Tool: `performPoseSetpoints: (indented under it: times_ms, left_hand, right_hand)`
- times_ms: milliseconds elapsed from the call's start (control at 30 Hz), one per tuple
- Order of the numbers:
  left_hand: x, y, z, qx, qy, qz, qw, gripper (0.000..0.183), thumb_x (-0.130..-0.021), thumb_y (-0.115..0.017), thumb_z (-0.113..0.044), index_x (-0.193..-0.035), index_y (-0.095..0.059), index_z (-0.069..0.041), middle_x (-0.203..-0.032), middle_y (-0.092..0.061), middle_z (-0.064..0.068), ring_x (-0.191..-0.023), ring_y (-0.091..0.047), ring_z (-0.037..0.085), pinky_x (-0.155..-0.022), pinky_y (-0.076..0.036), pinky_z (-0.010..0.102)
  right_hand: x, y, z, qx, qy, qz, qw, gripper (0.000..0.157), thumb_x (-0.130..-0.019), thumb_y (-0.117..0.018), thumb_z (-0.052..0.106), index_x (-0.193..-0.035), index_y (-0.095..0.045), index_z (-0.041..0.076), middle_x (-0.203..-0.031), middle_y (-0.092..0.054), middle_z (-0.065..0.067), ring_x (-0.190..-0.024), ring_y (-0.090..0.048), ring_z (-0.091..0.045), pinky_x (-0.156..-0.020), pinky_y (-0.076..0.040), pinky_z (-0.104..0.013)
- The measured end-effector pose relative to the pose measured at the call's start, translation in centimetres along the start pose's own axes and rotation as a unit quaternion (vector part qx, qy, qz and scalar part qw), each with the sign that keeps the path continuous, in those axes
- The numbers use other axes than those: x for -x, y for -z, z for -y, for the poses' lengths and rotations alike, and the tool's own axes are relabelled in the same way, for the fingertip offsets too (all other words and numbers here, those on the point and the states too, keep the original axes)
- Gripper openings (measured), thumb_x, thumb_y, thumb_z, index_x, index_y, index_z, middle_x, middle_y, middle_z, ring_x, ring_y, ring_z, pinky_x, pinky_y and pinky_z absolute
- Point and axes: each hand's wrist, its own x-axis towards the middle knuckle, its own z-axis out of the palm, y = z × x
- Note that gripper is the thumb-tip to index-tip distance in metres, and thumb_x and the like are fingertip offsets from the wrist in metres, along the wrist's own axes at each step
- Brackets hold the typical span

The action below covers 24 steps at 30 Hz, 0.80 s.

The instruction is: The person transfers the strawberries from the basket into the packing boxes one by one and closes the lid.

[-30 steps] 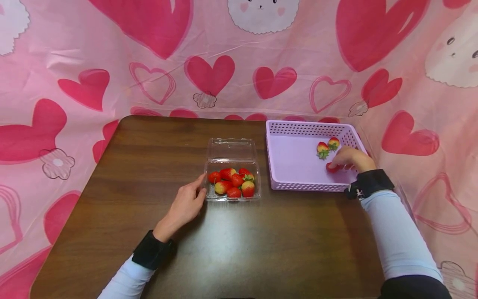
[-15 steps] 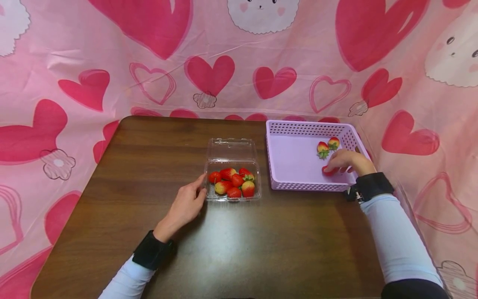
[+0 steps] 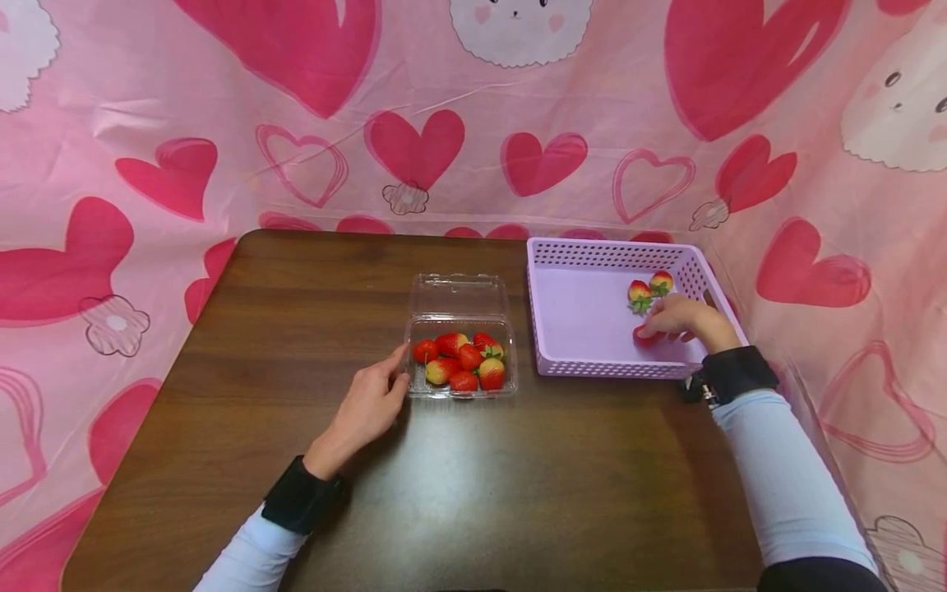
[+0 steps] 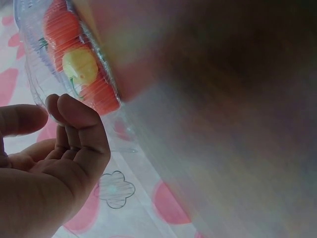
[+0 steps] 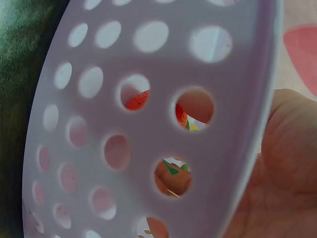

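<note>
A clear plastic clamshell (image 3: 460, 294) stands with its lid raised at the back, several red and yellowish strawberries (image 3: 469, 357) inside. My left hand (image 3: 373, 399) holds its left edge; in the left wrist view, thumb and curled fingers (image 4: 79, 116) meet at the rim. Inside the lilac basket (image 3: 577, 316), my right hand (image 3: 681, 316) pinches a red strawberry (image 3: 642, 336) close over the basket floor. Behind that hand lie two strawberries (image 3: 639, 294) with green leaves. The right wrist view looks through the perforated basket wall (image 5: 143, 64), which hides most of the grip.
Both containers rest on a dark brown wooden table (image 3: 473, 493), the basket to the right of the clamshell. A pink heart-print cloth (image 3: 473, 107) hangs behind the table and along its right side.
My right hand has shifted left inside the basket, carrying the pinched strawberry with it. The left hand and the clamshell have stayed in place.
</note>
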Motion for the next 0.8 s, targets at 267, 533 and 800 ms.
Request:
performPoseSetpoints:
  times_ms: [267, 533, 800]
  left_hand:
    - [0.0, 0.0, -0.1, -0.008, 0.001, -0.002, 1.0, 0.056, -0.105, -0.057, -0.009, -0.159, -0.043, 0.002, -0.075, -0.053, 0.006, -0.054, -0.049, 0.02, -0.049, -0.043, 0.03]
    - [0.0, 0.0, 0.0, -0.009, -0.002, -0.004, 0.9999, 0.056, -0.105, -0.057, -0.008, -0.158, -0.044, 0.002, -0.075, -0.053, 0.006, -0.053, -0.048, 0.02, -0.049, -0.042, 0.031]
    - [0.0, 0.0, 0.0, -0.01, -0.002, -0.005, 0.9999, 0.056, -0.105, -0.058, -0.009, -0.158, -0.044, 0.002, -0.077, -0.053, 0.006, -0.055, -0.048, 0.02, -0.05, -0.043, 0.031]
  right_hand:
    - [0.1, -1.0, 0.5, 0.007, 0.034, -0.06, 0.998, 0.035, -0.097, -0.072, 0.029, -0.104, -0.067, -0.006, -0.09, -0.062, -0.014, -0.085, -0.056, -0.031, -0.075, -0.052, -0.046]
    - [0.3, -1.9, 1.8, 0.022, 0.057, -0.103, 0.993, 0.038, -0.096, -0.073, 0.028, -0.105, -0.07, -0.009, -0.092, -0.063, -0.016, -0.091, -0.054, -0.035, -0.079, -0.045, -0.044]
    - [0.5, -2.8, 2.7, 0.028, 0.075, -0.112, 0.99, 0.038, -0.095, -0.075, 0.026, -0.105, -0.07, -0.01, -0.095, -0.066, -0.019, -0.09, -0.055, -0.036, -0.078, -0.047, -0.045]
